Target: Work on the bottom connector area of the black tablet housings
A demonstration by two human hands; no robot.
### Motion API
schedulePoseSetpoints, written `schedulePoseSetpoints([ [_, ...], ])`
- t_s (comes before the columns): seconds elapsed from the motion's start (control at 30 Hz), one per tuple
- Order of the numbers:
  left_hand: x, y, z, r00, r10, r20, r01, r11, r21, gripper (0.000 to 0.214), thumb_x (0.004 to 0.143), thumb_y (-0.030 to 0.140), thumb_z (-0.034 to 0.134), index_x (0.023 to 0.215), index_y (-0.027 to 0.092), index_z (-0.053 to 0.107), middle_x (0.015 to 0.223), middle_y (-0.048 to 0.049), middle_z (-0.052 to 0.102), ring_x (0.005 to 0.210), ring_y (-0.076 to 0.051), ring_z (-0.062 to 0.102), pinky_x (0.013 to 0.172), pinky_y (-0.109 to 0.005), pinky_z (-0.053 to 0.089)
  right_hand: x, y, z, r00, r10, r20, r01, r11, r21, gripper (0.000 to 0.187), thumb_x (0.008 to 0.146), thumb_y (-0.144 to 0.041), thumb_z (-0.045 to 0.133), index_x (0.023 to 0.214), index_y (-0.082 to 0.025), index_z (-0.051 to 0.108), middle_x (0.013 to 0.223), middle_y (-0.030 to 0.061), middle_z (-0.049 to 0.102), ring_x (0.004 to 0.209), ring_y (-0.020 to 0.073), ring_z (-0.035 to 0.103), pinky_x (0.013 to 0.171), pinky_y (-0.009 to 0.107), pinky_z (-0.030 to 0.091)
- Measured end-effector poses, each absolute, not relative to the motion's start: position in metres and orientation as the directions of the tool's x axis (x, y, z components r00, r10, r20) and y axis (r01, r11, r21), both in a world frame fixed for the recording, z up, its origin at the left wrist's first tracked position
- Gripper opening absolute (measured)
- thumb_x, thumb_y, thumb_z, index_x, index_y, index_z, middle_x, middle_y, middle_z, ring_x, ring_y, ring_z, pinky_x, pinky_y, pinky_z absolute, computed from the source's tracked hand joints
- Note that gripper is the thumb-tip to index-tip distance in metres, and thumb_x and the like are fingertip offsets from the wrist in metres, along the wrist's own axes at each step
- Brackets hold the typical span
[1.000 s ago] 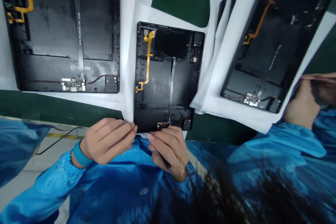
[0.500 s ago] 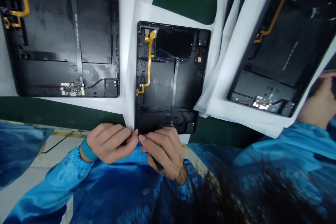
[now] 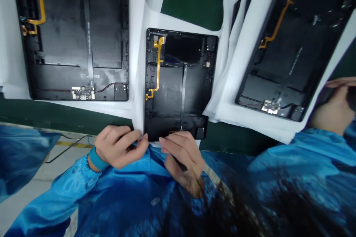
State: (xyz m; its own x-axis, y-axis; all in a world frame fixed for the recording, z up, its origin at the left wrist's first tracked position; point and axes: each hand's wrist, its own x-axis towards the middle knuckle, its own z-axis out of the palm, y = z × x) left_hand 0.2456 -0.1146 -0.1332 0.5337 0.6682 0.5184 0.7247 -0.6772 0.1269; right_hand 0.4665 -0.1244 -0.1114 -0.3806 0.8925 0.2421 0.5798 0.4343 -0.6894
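Note:
A black tablet back housing (image 3: 178, 81) lies on white foam sheet (image 3: 139, 44), with an amber flex cable (image 3: 158, 66) along its left part and a thin grey ribbon strip (image 3: 183, 92) down its middle. My right hand (image 3: 182, 157) grips a slim black tool (image 3: 180, 163), and its fingertips rest at the housing's lower edge. They mostly hide a small circuit board (image 3: 174, 132). My left hand (image 3: 119, 147) sits at the housing's lower left corner, fingertips against the edge. Nothing shows clearly in its fingers.
Similar housings with amber flex cables lie on white foam at left (image 3: 75, 37) and right (image 3: 289, 44). A co-worker's hand (image 3: 330, 109) in a blue sleeve is at the right edge. A green bench edge (image 3: 61, 113) runs below, and a thin black cable (image 3: 69, 148) lies on the floor.
My right hand has moved slightly right along the housing's lower edge. The circuit board seen a second ago is now mostly covered by its fingers. The whole view has shifted a little.

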Motion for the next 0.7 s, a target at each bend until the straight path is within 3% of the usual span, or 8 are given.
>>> schedulePoseSetpoints([
  [0.23, 0.250, -0.116, -0.143, 0.432, 0.673, 0.600, 0.758, -0.632, 0.162, 0.011, 0.088, 0.022, 0.062, 0.094, 0.027, 0.070, 0.087, 0.0067, 0.064, 0.094, -0.009, 0.065, 0.064, -0.021, 0.052, 0.471, -0.129, -0.116, -0.098, 0.946, 0.309, 0.583, 0.306, -0.753, 0.029, 0.085, -0.005, 0.058, 0.103, -0.026, 0.069, 0.091, 0.0006, 0.068, 0.082, 0.0171, 0.066, 0.072, 0.036, 0.060],
  [0.37, 0.254, -0.121, -0.132, 0.329, 0.757, 0.564, 0.743, -0.576, 0.341, 0.010, 0.091, 0.020, 0.058, 0.092, 0.020, 0.068, 0.088, 0.0027, 0.064, 0.092, -0.010, 0.066, 0.068, -0.024, 0.057, 0.485, -0.126, -0.097, 0.210, 0.932, 0.294, 0.614, 0.109, -0.782, 0.023, 0.091, -0.011, 0.052, 0.098, -0.025, 0.069, 0.095, 0.0035, 0.063, 0.090, 0.0189, 0.065, 0.076, 0.037, 0.057],
  [0.47, 0.262, -0.127, -0.106, 0.082, 0.913, 0.400, 0.794, -0.302, 0.527, 0.021, 0.097, 0.022, 0.048, 0.101, 0.012, 0.065, 0.099, -0.0047, 0.062, 0.098, -0.017, 0.067, 0.074, -0.037, 0.063, 0.503, -0.130, -0.086, 0.293, 0.948, 0.124, 0.592, -0.078, -0.802, 0.016, 0.092, -0.020, 0.052, 0.093, -0.024, 0.067, 0.108, 0.0061, 0.068, 0.102, 0.0222, 0.068, 0.089, 0.043, 0.057],
  [0.53, 0.268, -0.132, -0.089, -0.107, 0.989, 0.104, 0.738, 0.009, 0.675, 0.035, 0.102, 0.033, 0.041, 0.125, 0.013, 0.058, 0.123, -0.0063, 0.058, 0.109, -0.021, 0.066, 0.084, -0.045, 0.064, 0.513, -0.135, -0.086, 0.260, 0.964, -0.058, 0.594, -0.207, -0.778, 0.018, 0.093, -0.030, 0.051, 0.087, -0.023, 0.066, 0.111, 0.0060, 0.072, 0.100, 0.0227, 0.070, 0.089, 0.041, 0.059],
  [0.63, 0.274, -0.136, -0.078, -0.107, 0.990, -0.090, 0.553, 0.135, 0.822, 0.053, 0.099, 0.050, 0.048, 0.146, 0.028, 0.041, 0.146, -0.0028, 0.043, 0.110, -0.026, 0.066, 0.081, -0.044, 0.067, 0.517, -0.140, -0.095, 0.283, 0.948, -0.143, 0.610, -0.293, -0.736, 0.023, 0.091, -0.040, 0.050, 0.084, -0.024, 0.065, 0.111, 0.0052, 0.073, 0.078, 0.0181, 0.068, 0.071, 0.033, 0.059],
  [0.7, 0.274, -0.134, -0.083, -0.113, 0.981, -0.157, 0.434, 0.191, 0.880, 0.058, 0.095, 0.051, 0.055, 0.148, 0.032, 0.037, 0.147, -0.0022, 0.041, 0.109, -0.026, 0.067, 0.083, -0.042, 0.068, 0.513, -0.140, -0.100, 0.305, 0.942, -0.138, 0.605, -0.304, -0.736, 0.025, 0.092, -0.043, 0.048, 0.091, -0.026, 0.066, 0.113, 0.0049, 0.072, 0.074, 0.0172, 0.067, 0.067, 0.032, 0.059],
])
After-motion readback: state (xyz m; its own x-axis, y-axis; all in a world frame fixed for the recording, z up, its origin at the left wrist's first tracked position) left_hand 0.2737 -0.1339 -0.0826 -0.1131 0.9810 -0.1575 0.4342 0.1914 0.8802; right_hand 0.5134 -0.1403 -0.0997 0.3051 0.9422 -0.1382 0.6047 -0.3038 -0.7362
